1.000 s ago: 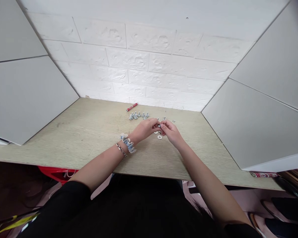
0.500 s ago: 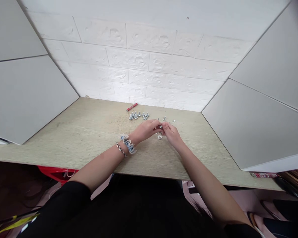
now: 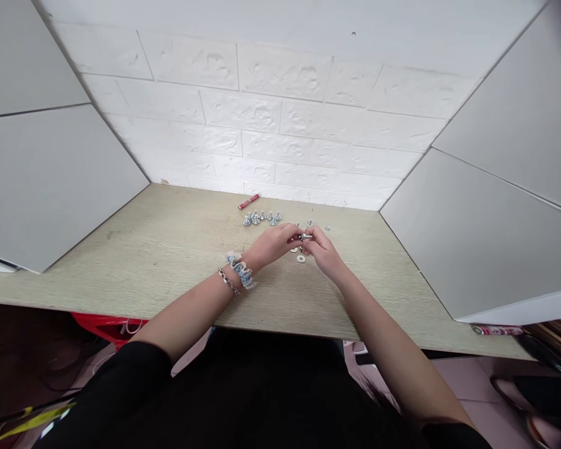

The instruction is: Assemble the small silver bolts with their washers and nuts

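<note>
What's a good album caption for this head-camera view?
Left hand and right hand meet at a metal bolt, near upright bolts and a red tube on the tabletop.

Metal fastener (image 3: 306,237) between the fingers: one end covered by the left hand (image 3: 275,243), the other partly masked by the right hand (image 3: 326,252); whether a nut sits on it is too small to tell. Just beyond the fingers, an upright bolt (image 3: 298,224) has its base concealed. Immediately below them, a washer (image 3: 293,251) is partly covered. To their right, a small metal piece (image 3: 328,228) is too small to identify. Beyond them, leftward, markings on a red tube (image 3: 248,202) are illegible. Far to their lower right, a foot (image 3: 548,431) is cut off by the frame.
</note>
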A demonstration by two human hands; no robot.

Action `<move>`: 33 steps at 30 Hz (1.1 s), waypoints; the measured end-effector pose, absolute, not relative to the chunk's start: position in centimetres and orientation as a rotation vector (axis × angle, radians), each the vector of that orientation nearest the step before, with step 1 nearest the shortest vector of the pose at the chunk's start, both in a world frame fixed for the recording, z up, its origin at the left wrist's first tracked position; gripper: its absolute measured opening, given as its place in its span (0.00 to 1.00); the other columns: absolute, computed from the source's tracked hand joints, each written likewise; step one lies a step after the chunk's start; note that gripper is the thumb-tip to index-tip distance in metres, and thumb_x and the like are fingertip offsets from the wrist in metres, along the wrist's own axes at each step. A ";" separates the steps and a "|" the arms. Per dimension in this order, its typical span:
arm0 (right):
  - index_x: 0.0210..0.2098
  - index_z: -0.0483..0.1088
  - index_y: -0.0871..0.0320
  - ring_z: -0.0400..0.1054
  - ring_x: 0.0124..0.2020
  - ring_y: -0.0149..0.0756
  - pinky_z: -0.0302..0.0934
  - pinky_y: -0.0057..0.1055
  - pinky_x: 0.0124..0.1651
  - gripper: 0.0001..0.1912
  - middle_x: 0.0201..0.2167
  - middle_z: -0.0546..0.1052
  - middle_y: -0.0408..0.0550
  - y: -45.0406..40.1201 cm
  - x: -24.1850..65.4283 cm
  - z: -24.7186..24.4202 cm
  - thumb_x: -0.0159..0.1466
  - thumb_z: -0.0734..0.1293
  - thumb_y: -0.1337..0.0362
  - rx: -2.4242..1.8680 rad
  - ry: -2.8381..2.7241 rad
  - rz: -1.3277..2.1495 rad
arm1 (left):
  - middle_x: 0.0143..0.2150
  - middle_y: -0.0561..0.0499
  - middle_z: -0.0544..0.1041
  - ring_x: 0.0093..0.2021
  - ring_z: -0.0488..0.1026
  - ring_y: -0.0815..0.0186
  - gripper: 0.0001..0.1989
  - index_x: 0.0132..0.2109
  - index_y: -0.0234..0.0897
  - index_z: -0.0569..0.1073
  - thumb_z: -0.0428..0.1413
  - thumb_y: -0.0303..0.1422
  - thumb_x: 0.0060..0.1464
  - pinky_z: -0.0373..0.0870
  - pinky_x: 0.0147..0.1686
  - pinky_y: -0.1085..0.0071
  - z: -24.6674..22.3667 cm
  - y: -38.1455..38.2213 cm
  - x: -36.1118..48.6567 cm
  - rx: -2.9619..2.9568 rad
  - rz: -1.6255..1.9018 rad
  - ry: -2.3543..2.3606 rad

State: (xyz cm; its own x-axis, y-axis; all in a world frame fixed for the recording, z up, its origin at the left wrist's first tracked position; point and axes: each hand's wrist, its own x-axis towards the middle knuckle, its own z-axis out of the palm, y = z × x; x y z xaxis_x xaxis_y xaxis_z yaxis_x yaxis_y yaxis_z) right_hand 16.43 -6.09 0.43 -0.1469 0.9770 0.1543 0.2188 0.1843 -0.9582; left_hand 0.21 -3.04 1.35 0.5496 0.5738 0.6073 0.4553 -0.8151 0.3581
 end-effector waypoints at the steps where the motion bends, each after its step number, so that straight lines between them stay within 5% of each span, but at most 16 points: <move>1: 0.31 0.58 0.54 0.61 0.27 0.31 0.56 0.29 0.32 0.05 0.24 0.66 0.39 -6.1 16.4 0.5 0.57 0.59 0.61 -1.177 -1.532 1.077 | 0.28 0.53 0.70 0.30 0.67 0.70 0.06 0.40 0.35 0.71 0.55 0.32 0.56 0.62 0.30 0.75 1.3 -3.0 0.2 2.624 1.122 0.878; 11: 0.28 0.61 0.56 0.61 0.28 0.32 0.55 0.31 0.33 0.23 0.24 0.65 0.42 -6.0 16.4 0.0 0.62 0.54 0.42 -1.196 -1.613 0.950 | 0.28 0.53 0.70 0.29 0.66 0.70 0.06 0.37 0.34 0.71 0.54 0.33 0.57 0.62 0.30 0.75 1.8 -3.4 0.4 2.612 1.048 0.843; 19: 0.37 0.57 0.54 0.61 0.29 0.29 0.55 0.28 0.31 0.12 0.33 0.68 0.41 -6.1 16.2 0.3 0.56 0.62 0.59 -1.006 -1.489 1.091 | 0.28 0.53 0.70 0.30 0.66 0.70 0.08 0.41 0.34 0.71 0.54 0.34 0.57 0.61 0.30 0.74 1.5 -3.1 0.2 2.607 1.050 0.897; 23: 0.34 0.60 0.55 0.61 0.29 0.31 0.56 0.29 0.32 0.12 0.29 0.66 0.41 -6.0 16.3 0.1 0.60 0.59 0.52 -1.143 -1.476 0.997 | 0.28 0.53 0.70 0.30 0.67 0.70 0.07 0.40 0.34 0.71 0.56 0.33 0.56 0.62 0.31 0.74 1.7 -3.1 0.3 2.598 1.060 0.898; 28: 0.24 0.61 0.57 0.60 0.28 0.33 0.55 0.32 0.34 0.26 0.22 0.64 0.43 -5.9 16.4 -0.1 0.61 0.53 0.41 -1.257 -1.538 0.956 | 0.28 0.53 0.71 0.30 0.67 0.70 0.05 0.38 0.34 0.71 0.56 0.31 0.55 0.63 0.31 0.74 1.8 -3.4 0.4 2.610 1.059 0.852; 33: 0.26 0.59 0.56 0.58 0.27 0.32 0.54 0.30 0.32 0.17 0.23 0.64 0.41 -6.1 16.4 0.3 0.61 0.58 0.48 -1.190 -1.538 0.989 | 0.29 0.53 0.71 0.30 0.67 0.70 0.05 0.39 0.35 0.71 0.55 0.31 0.56 0.63 0.31 0.75 1.7 -3.4 0.4 2.578 1.057 0.860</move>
State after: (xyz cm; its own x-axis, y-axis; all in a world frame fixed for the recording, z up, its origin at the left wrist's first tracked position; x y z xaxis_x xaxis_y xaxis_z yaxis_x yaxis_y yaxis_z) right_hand 16.35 -6.07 0.27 -0.1054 0.9764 0.1886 0.2341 0.2087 -0.9495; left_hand 0.38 -3.40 1.71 0.5691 0.5957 0.5668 0.4337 -0.8031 0.4086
